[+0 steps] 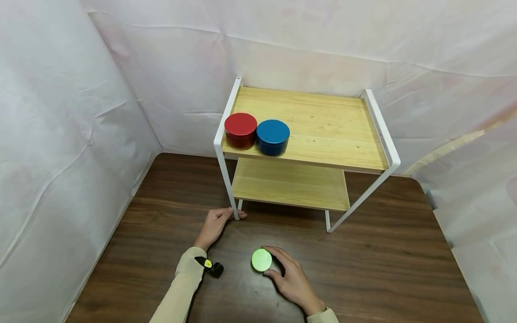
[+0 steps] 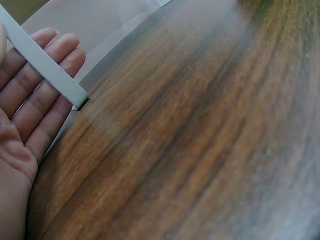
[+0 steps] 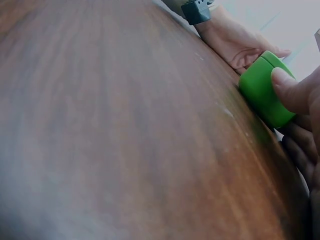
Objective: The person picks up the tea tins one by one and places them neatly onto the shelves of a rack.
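Head: dark wood-grain table (image 1: 383,260) w/ 1 shelf (image 1: 335,130), white slim-bar frame + 2 pale wood boards; wrinkled whitish fabric sheets (image 1: 169,67) hang around. 3 round lidded tins total: 1 red tin (image 1: 240,128) + 1 blue tin (image 1: 273,137), both glossy, side by side at the top board's front L; 1 smaller green tin (image 1: 261,260), pale-lime lid, in front of the shelf btwn the 2 hands. R hand (image 1: 292,276) has it pinched, thumb one side, fingers the other. L hand (image 1: 214,226) is at the shelf's front-L leg (image 1: 226,179). L wrist cam: flat, smooth white leg crosses the L fingers, which lie nearly straight behind it, close together; thumb, mostly cut off at the edge, is on the near side. R wrist cam: green tin is solid green, smooth, rounded edges, lid seam near top; R thumb presses its side, other fingers partly hidden. Tin's right at the tabletop; can't tell if it's touching.
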`<state>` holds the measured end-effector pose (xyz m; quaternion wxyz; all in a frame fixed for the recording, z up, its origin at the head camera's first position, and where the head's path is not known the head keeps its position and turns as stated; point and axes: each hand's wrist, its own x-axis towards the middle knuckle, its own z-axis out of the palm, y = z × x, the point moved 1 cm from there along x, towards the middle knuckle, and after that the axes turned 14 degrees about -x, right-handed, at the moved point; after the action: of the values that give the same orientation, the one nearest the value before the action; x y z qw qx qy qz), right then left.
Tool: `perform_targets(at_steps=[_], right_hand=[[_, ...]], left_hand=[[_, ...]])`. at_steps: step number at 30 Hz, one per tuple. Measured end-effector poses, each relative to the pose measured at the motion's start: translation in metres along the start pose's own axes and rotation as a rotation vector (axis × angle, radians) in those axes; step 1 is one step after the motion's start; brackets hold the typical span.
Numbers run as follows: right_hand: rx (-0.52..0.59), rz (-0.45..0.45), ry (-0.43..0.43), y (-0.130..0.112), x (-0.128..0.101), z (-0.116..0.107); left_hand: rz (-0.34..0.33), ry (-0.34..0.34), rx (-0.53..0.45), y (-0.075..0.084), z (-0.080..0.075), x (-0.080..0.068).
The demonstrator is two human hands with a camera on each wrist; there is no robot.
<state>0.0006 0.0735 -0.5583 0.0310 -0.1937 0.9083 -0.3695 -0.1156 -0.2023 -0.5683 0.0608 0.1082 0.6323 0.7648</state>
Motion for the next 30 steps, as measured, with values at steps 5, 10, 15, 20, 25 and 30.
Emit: perform_targets(at_steps=[5, 10, 15, 20, 25, 30], right_hand=[[-0.001, 0.003, -0.009, -0.0006, -0.0035, 0.0018], [0.002, -0.003, -0.009, -0.0015, -0.0064, 0.0029], [-0.010, -0.016, 0.007, -0.0008, -0.0051, 0.0030], [-0.022, -0.032, 0.014, -0.0010, -0.0031, 0.0013], [-0.013, -0.024, 0.005, -0.0013, -0.0010, -0.0003], [-0.008, -0.020, -0.005, -0.0006, -0.0005, -0.0006]], left_hand=[[-0.020, 0.006, -0.003, -0.0017, 0.0007, -0.0052], [-0.029, 0.008, -0.006, -0.0037, 0.0011, -0.0097], [-0.019, 0.003, -0.008, -0.0046, -0.0007, -0.0062], [-0.017, 0.003, 0.006, -0.0037, -0.0008, -0.0030], [-0.008, 0.004, -0.005, -0.0019, 0.0006, -0.0005], [0.000, 0.002, -0.009, -0.0009, 0.0009, -0.0006]])
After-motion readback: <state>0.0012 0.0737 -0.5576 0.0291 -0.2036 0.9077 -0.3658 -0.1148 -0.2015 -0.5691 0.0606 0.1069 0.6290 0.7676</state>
